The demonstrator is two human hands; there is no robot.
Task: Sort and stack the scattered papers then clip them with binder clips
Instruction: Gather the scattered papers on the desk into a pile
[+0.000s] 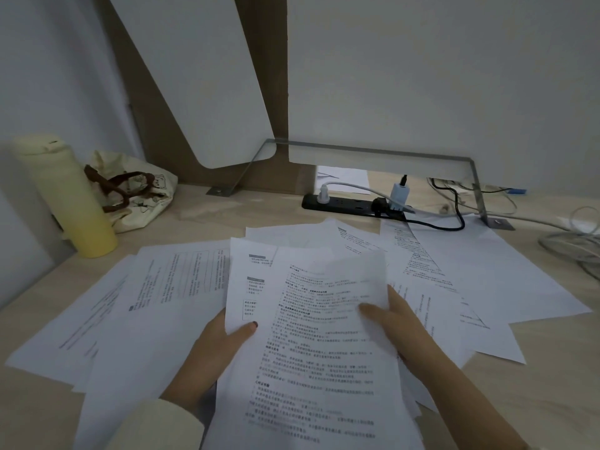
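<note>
I hold a small bundle of printed sheets above the desk, its pages fanned and uneven. My left hand grips the bundle's left edge, thumb on top. My right hand grips the right edge, thumb pressed on the top page. More printed papers lie scattered flat on the desk: several to the left and several to the right, overlapping each other. No binder clips are visible.
A yellow bottle and a cream cloth bag stand at the back left. A black power strip with plugs and cables lies at the back right, beside a metal bracket. White divider panels rise behind the desk.
</note>
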